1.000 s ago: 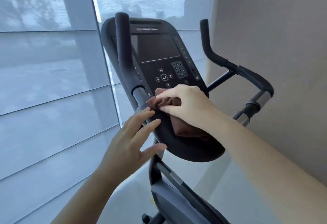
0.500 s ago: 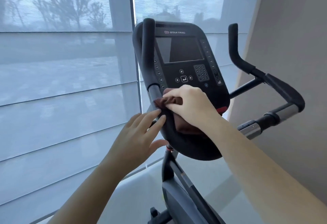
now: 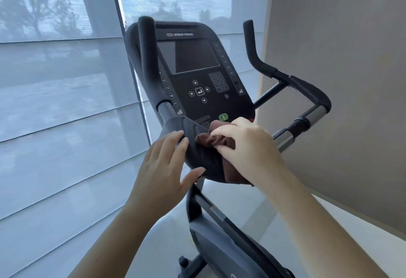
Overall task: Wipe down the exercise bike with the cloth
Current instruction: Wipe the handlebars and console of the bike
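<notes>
The black exercise bike's console [image 3: 197,75] faces me, with a dark screen, a keypad and a green button. A dark brown cloth [image 3: 211,140] is bunched on the console's lower rounded edge, and part of it hangs down under my wrist. My right hand [image 3: 243,145] presses and grips the cloth there. My left hand [image 3: 167,167] lies flat with fingers spread against the lower left side of the console, holding nothing. The left handlebar [image 3: 147,58] rises in front of the console's left edge.
The right handlebar [image 3: 307,93] with its chrome section juts toward a beige wall [image 3: 340,80] at the right. Large windows with translucent shades [image 3: 66,101] fill the left. The bike's frame [image 3: 215,233] runs down toward a pale floor.
My right hand has slid the cloth rightward and down along the console's lower edge, uncovering the green button. My left hand stays on the console's left side. My head has shifted.
</notes>
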Motion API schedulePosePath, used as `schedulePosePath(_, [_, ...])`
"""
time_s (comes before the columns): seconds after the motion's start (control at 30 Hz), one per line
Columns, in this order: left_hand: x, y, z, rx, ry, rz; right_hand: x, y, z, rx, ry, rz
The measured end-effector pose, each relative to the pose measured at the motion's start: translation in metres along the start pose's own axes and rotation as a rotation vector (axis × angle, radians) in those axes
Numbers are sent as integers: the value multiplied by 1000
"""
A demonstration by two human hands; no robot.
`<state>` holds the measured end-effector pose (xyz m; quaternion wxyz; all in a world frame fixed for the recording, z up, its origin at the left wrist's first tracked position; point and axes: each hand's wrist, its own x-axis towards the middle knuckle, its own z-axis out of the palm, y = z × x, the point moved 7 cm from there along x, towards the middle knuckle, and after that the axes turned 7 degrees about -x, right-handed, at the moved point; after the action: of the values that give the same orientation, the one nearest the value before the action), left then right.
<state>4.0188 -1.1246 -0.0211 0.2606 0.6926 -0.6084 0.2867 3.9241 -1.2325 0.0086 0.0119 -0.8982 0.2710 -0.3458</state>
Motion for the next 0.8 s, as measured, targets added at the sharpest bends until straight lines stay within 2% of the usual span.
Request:
schedulePosePath(0.17, [10, 33, 14, -38, -12, 94, -22, 20, -7, 55, 8, -50])
schedulePosePath(0.3, [17, 44, 22, 22, -52, 75, -17, 43, -5, 59, 20, -91])
schedulePosePath(0.37, [19, 50, 25, 51, -66, 64, -10, 76, -4, 1, 18, -57])
schedulePosePath(0.47, [27, 64, 33, 95, -87, 66, 10, 146, -10, -92, 15, 87])
schedulePosePath(0.57, [36, 77, 40, 107, -79, 74, 23, 180, -9, -62, -47, 128])
schedulePosePath(0.63, [41, 81, 44, 128, -67, 75, 20, 166, -8, 39, -35, 79])
schedulePosePath(0.73, [42, 83, 47, 150, -17, 65, 2, 110, -7, 199, 2, -102])
schedulePosePath(0.8, [41, 82, 47, 157, 12, 55, -9, 77, -4, 216, 38, -194])
